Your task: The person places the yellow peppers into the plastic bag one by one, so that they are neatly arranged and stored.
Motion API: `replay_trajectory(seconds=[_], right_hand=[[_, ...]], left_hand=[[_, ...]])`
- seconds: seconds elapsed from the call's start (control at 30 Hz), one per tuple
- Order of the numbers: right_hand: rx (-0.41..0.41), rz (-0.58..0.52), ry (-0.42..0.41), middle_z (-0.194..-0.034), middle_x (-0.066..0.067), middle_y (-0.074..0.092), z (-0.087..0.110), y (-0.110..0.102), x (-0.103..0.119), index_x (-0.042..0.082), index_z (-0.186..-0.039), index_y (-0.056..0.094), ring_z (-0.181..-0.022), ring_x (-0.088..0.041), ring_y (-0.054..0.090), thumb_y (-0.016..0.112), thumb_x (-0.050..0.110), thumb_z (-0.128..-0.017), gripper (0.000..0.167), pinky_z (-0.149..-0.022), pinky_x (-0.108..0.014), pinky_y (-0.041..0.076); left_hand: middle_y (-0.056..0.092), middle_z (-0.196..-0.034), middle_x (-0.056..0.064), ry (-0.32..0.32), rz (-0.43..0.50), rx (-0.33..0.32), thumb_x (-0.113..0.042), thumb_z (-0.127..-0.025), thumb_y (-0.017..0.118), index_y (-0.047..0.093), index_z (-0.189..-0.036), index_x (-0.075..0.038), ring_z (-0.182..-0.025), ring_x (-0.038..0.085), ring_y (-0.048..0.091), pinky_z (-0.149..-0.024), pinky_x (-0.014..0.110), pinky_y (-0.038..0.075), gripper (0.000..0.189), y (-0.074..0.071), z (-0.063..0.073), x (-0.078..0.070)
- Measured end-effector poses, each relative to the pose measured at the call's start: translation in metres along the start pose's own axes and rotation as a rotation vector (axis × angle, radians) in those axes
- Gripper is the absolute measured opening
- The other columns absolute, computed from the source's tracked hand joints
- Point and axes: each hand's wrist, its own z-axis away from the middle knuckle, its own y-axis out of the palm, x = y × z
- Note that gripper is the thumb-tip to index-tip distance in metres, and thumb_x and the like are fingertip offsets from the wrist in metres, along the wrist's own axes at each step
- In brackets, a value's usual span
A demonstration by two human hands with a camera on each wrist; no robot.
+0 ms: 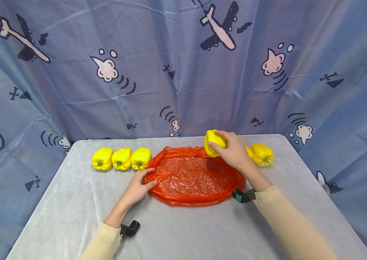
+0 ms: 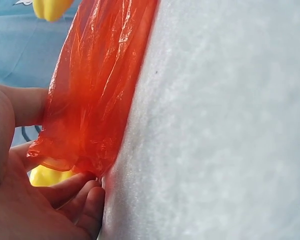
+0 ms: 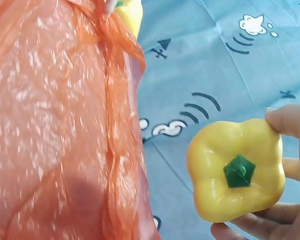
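A red plastic bag lies spread on the table with its mouth facing up. My left hand holds the bag's left rim; in the left wrist view the thumb runs behind the thin film while other fingers curl outside it. Over the bag's far right rim, my right hand grips a yellow bell pepper between thumb and fingers. The right wrist view shows that pepper's green stem turned toward the camera.
Three yellow bell peppers stand in a row left of the bag. To its right sits another yellow pepper, with one more partly hidden behind my right hand. A blue curtain with printed airplanes hangs behind the grey-white table.
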Motion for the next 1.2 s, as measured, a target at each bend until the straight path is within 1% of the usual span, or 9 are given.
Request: replay_trajectory(seconds=[0.1, 0.27, 0.4, 0.5, 0.63, 0.7, 0.93, 1.2], right_hand=[[0.011, -0.017, -0.017, -0.126, -0.017, 0.055, -0.004, 0.011, 0.006, 0.012, -0.145, 0.055, -0.102, -0.031, 0.054, 0.067, 0.050, -0.095, 0.064, -0.084, -0.044, 0.051], [0.032, 0.004, -0.022, -0.123, -0.015, 0.057, -0.009, 0.028, 0.016, 0.014, -0.145, 0.055, -0.098, -0.029, 0.055, 0.066, 0.050, -0.095, 0.063, -0.082, -0.043, 0.051], [0.046, 0.022, -0.018, -0.127, -0.013, 0.057, -0.012, 0.039, 0.023, 0.013, -0.145, 0.055, -0.101, -0.029, 0.055, 0.066, 0.050, -0.095, 0.063, -0.084, -0.043, 0.051], [0.048, 0.020, -0.018, -0.126, -0.012, 0.058, -0.015, 0.046, 0.027, 0.013, -0.144, 0.056, -0.102, -0.028, 0.055, 0.067, 0.049, -0.094, 0.063, -0.083, -0.042, 0.051], [0.052, 0.008, -0.034, -0.124, -0.013, 0.059, -0.018, 0.057, 0.031, 0.012, -0.143, 0.057, -0.101, -0.028, 0.054, 0.067, 0.048, -0.094, 0.062, -0.082, -0.042, 0.050], [0.058, 0.003, -0.044, -0.126, -0.014, 0.060, -0.019, 0.062, 0.033, 0.012, -0.143, 0.057, -0.103, -0.028, 0.054, 0.067, 0.047, -0.094, 0.061, -0.083, -0.042, 0.049], [0.110, 0.039, -0.038, -0.132, -0.014, 0.058, -0.021, 0.080, 0.037, 0.013, -0.145, 0.055, -0.106, -0.028, 0.056, 0.064, 0.050, -0.095, 0.063, -0.087, -0.043, 0.050], [0.163, 0.096, -0.013, -0.127, -0.012, 0.057, -0.023, 0.098, 0.041, 0.016, -0.146, 0.055, -0.102, -0.025, 0.056, 0.064, 0.052, -0.094, 0.064, -0.084, -0.042, 0.051]], left_hand=[[0.044, -0.149, 0.020, 0.000, 0.000, -0.001, -0.015, -0.094, 0.070, 0.056, -0.144, -0.008, -0.142, 0.038, 0.036, -0.116, 0.060, 0.025, 0.052, -0.002, 0.000, 0.001], [0.045, -0.149, 0.020, 0.000, -0.005, -0.005, -0.015, -0.094, 0.071, 0.057, -0.143, -0.009, -0.142, 0.038, 0.036, -0.117, 0.059, 0.025, 0.052, -0.001, 0.000, 0.002], [0.045, -0.149, 0.019, 0.000, -0.002, -0.002, -0.015, -0.094, 0.071, 0.057, -0.143, -0.009, -0.142, 0.038, 0.036, -0.117, 0.059, 0.025, 0.052, 0.000, 0.001, 0.002], [0.045, -0.148, 0.019, 0.001, 0.000, -0.003, -0.015, -0.094, 0.071, 0.057, -0.143, -0.009, -0.142, 0.038, 0.036, -0.116, 0.060, 0.026, 0.051, 0.000, 0.001, 0.000], [0.046, -0.148, 0.019, 0.003, 0.000, -0.006, -0.015, -0.093, 0.071, 0.057, -0.143, -0.009, -0.142, 0.038, 0.036, -0.116, 0.059, 0.026, 0.052, 0.000, 0.001, -0.001], [0.045, -0.148, 0.019, 0.003, 0.001, -0.006, -0.015, -0.093, 0.071, 0.057, -0.143, -0.009, -0.142, 0.037, 0.036, -0.117, 0.059, 0.025, 0.052, 0.000, 0.001, -0.001], [0.045, -0.149, 0.019, 0.006, -0.012, -0.010, -0.015, -0.094, 0.071, 0.057, -0.143, -0.010, -0.142, 0.038, 0.035, -0.116, 0.060, 0.025, 0.052, 0.001, 0.001, 0.000], [0.047, -0.147, 0.018, 0.010, -0.013, -0.012, -0.016, -0.094, 0.071, 0.057, -0.143, -0.011, -0.141, 0.038, 0.037, -0.115, 0.061, 0.027, 0.051, 0.002, 0.001, 0.001]])
